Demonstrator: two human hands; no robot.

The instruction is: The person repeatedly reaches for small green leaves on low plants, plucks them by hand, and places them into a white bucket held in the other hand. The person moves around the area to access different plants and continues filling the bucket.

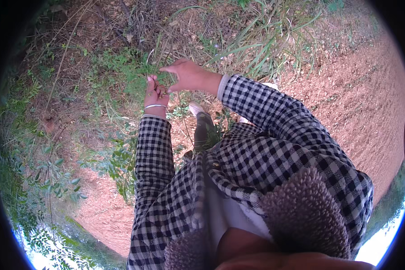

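Observation:
My left hand (156, 94), with a silver bangle (155, 106) at the wrist, is turned palm up. Its curled fingers hold a small plant sprig (162, 91) with tiny green and yellowish bits; the exact kind is too small to tell. Just above and to the right is my right hand (190, 76), its thumb and forefinger spread apart, with nothing plainly held between them. The thumb tip comes close to the left fingers; whether they touch I cannot tell. Feathery green weeds (135, 76) grow just beyond both hands.
Long grass blades (260, 50) rise at the upper right, with dry stalks (148, 30) beyond the hands. Bare reddish soil (357, 101) stretches to the right. Leafy branches (118, 162) hang by my left sleeve. My shoe (195, 108) stands among the plants.

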